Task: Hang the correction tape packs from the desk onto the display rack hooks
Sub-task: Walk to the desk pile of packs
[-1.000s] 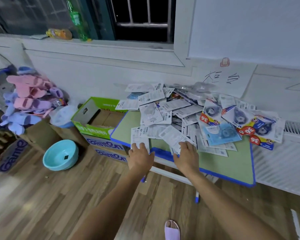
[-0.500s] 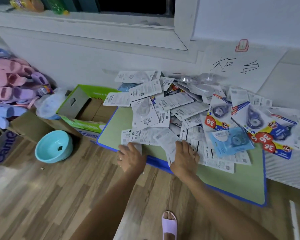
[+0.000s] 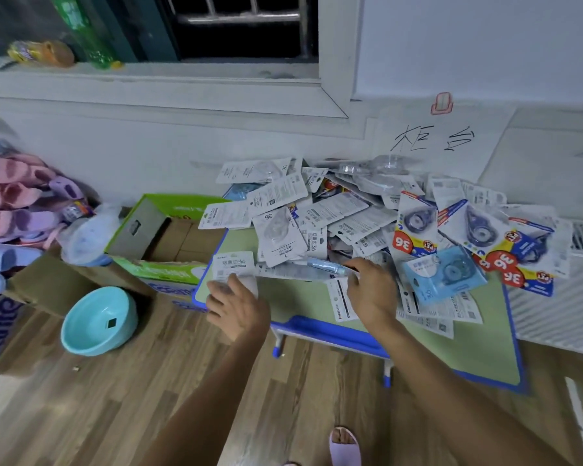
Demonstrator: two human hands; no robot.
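Note:
A heap of correction tape packs (image 3: 347,216), mostly white card backs with some colourful fronts, covers the far part of a low green desk (image 3: 478,358) with a blue rim. My left hand (image 3: 238,309) holds a white pack (image 3: 233,268) upright above the desk's left front corner. My right hand (image 3: 372,290) grips another pack (image 3: 317,265) by its end, lifted and seen edge-on, with a blue strip showing. No display rack is in view.
Left of the desk stand an open green cardboard box (image 3: 169,230), a teal bowl (image 3: 98,319) on the wooden floor and a pile of pink and purple slippers (image 3: 14,203). A white radiator (image 3: 559,314) lies to the right. My slippered foot (image 3: 344,445) is below.
Both hands, which lay flat on packs at the desk's front edge, have each lifted a pack: the left one now stands upright, the right one is raised on edge.

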